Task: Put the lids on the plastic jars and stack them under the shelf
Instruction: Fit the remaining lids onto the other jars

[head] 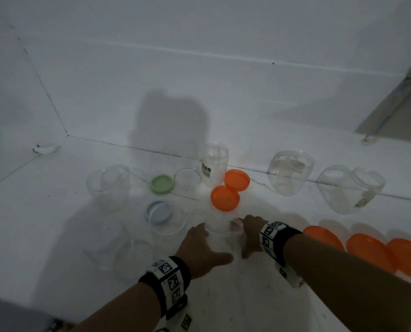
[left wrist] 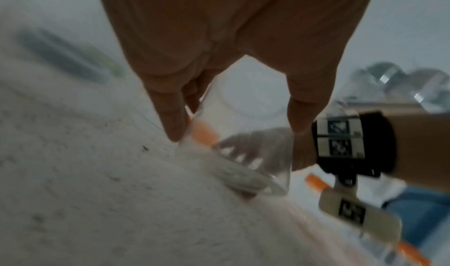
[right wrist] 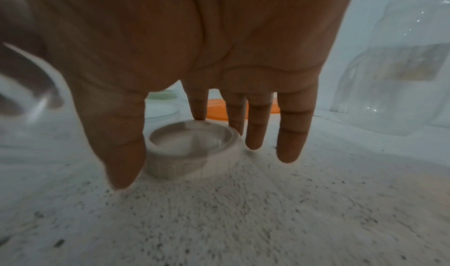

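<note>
A clear plastic jar (head: 223, 232) stands low on the white floor between my hands. My left hand (head: 205, 246) grips its side, thumb and fingers spread round the jar (left wrist: 233, 128), as the left wrist view shows. Just right of the jar, my right hand (head: 251, 232) reaches down to a small white lid (right wrist: 190, 151) lying on the floor. Thumb and first two fingers (right wrist: 235, 114) close round its rim; the other two fingers hang straight beside it. Two orange lids (head: 225, 197) lie just beyond the jar.
Several open clear jars stand along the wall, one labelled (head: 215, 164), two wide ones (head: 290, 172) at right and others (head: 108, 185) at left. A green lid (head: 162, 184), a pale blue lid (head: 159, 212) and three orange lids (head: 367, 250) lie about.
</note>
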`<state>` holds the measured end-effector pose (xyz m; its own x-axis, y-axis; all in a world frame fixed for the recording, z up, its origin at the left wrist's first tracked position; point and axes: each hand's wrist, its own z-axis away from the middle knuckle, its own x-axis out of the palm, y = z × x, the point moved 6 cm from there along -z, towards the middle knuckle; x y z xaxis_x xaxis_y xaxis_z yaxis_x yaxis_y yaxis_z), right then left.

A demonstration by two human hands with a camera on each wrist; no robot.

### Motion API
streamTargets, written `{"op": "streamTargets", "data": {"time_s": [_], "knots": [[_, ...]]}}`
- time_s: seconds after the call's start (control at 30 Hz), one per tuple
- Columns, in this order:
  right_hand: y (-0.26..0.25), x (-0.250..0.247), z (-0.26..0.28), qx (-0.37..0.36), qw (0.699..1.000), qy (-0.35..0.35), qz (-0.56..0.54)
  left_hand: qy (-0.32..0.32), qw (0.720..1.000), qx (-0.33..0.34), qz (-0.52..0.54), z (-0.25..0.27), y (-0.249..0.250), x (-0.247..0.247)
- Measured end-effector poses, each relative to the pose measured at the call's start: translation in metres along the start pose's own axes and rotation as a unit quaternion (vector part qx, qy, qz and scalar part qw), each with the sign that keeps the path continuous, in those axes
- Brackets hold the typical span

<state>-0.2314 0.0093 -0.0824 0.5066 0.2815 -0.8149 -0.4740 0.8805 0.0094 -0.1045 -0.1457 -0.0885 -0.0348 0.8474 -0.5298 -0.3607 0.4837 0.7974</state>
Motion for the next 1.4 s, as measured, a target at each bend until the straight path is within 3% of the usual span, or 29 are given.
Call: {"op": "streamTargets", "data": {"time_s": [0.07,0.2,0.43,0.57,0.67,0.8,0.93,1.13,1.27,1.4], "knots": [[0.002,-0.001,-0.001,0.004,0.999,0.022,-0.025,-0.003,0.999,0.043,-0.028,0.000,-0.002,-0.003],[0.012,-0.006,0.002,0.038,0.996,0.035,-0.067,-0.010,0.998,0.060,-0.034,-0.001,-0.017,-0.002],[0.030,-0.007,-0.005,0.073,0.997,0.020,-0.034,-0.023,0.995,0.099,-0.002,0.000,-0.023,0.003],[-0.004,-0.029,-0.013,-0.008,0.997,0.071,-0.019,-0.012,0.995,0.102,0.003,0.003,-0.028,-0.004],[-0.048,-0.043,-0.019,-0.120,0.991,0.055,-0.005,-0.002,0.995,0.100,-0.002,0.008,-0.036,-0.013],[-0.091,-0.052,-0.031,-0.203,0.976,0.050,0.069,0.016,0.996,0.093,-0.004,0.014,-0.048,-0.026],[-0.107,-0.043,-0.050,-0.213,0.972,0.006,0.093,0.026,0.996,0.090,-0.011,0.018,-0.056,-0.036],[-0.102,-0.054,-0.049,-0.176,0.983,0.041,-0.004,0.027,0.997,0.078,-0.004,0.018,-0.065,-0.039],[-0.062,-0.078,-0.023,-0.146,0.980,0.067,-0.121,0.028,0.997,0.072,-0.002,0.013,-0.060,-0.035],[-0.043,-0.096,0.030,-0.184,0.972,0.069,-0.128,-0.004,0.998,0.059,-0.020,-0.002,-0.042,-0.023]]}}
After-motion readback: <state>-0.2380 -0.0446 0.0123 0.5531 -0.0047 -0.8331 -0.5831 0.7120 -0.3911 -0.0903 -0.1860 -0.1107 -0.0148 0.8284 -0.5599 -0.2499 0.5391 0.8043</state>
